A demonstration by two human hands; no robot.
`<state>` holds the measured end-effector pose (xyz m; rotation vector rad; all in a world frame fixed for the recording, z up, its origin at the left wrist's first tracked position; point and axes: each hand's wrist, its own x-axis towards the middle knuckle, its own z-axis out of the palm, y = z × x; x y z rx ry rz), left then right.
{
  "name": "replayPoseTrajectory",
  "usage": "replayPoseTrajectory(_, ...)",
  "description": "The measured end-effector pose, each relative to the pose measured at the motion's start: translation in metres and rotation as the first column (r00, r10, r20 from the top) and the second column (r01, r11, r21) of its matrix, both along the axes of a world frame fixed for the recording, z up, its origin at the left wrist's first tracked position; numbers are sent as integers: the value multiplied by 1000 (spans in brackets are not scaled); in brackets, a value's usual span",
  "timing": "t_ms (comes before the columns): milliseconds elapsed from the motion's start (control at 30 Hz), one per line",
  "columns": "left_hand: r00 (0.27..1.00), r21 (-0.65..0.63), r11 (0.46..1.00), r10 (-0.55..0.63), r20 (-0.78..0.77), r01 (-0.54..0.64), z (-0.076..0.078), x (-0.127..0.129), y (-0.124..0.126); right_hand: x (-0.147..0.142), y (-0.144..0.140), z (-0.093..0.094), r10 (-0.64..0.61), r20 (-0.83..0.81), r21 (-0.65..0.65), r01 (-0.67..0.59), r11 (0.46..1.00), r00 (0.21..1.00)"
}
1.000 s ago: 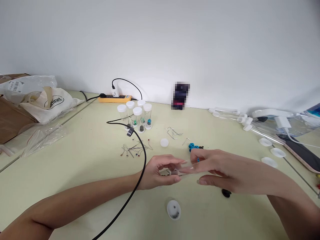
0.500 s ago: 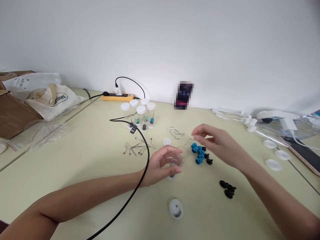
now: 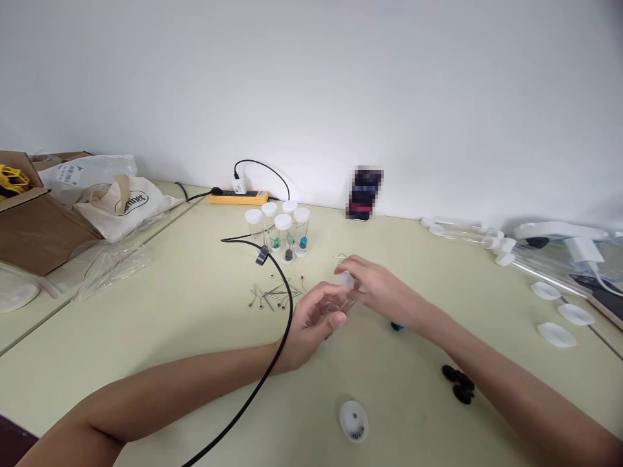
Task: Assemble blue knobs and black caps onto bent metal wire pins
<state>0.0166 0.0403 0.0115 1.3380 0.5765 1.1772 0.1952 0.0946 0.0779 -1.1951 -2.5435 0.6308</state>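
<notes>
My left hand [image 3: 314, 322] grips a small clear vial [image 3: 341, 305] just above the table. My right hand [image 3: 382, 293] pinches a white cap [image 3: 346, 279] right at the top of that vial. Under my right wrist a blue bead [image 3: 397, 326] peeks out; the other blue beads are hidden. A few black beads [image 3: 457, 383] lie to the right of my forearm. A white lid [image 3: 354, 420] holding dark bits sits near the front.
Several capped vials [image 3: 282, 227] stand behind a scatter of metal pins [image 3: 272, 295]. A black cable [image 3: 280, 324] runs from the yellow power strip [image 3: 238, 196] across my left wrist. Tote bag [image 3: 121, 202] and cardboard box [image 3: 34, 227] lie left; loose caps [image 3: 555, 334] and tubes [image 3: 467, 227] right.
My right hand left the vial, reached to the loose cap behind the beads, and came back with it to the vial's mouth. The view shifted slightly down and left.
</notes>
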Motion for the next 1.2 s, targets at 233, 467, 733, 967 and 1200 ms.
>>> replayPoseTrajectory(233,986,44,991,131,-106,-127,0,-2,9,31,-24,45,-128,-132,-99,115,988,983)
replayPoseTrajectory(467,965,104,989,123,-231,-101,4,-1,4,27,-30,49,-26,-209,-126,0,992,978)
replayPoseTrajectory(733,964,131,990,84,-251,-52,2,-2,8,30,-27,47,51,-120,-80,-61,995,991)
replayPoseTrajectory(967,966,82,997,30,-256,-10,4,-2,8,28,-32,49,103,-60,-65,-107,992,993)
replayPoseTrajectory(1200,969,89,996,41,-242,-20,4,-2,7,27,-35,47,61,-27,-47,-63,997,998)
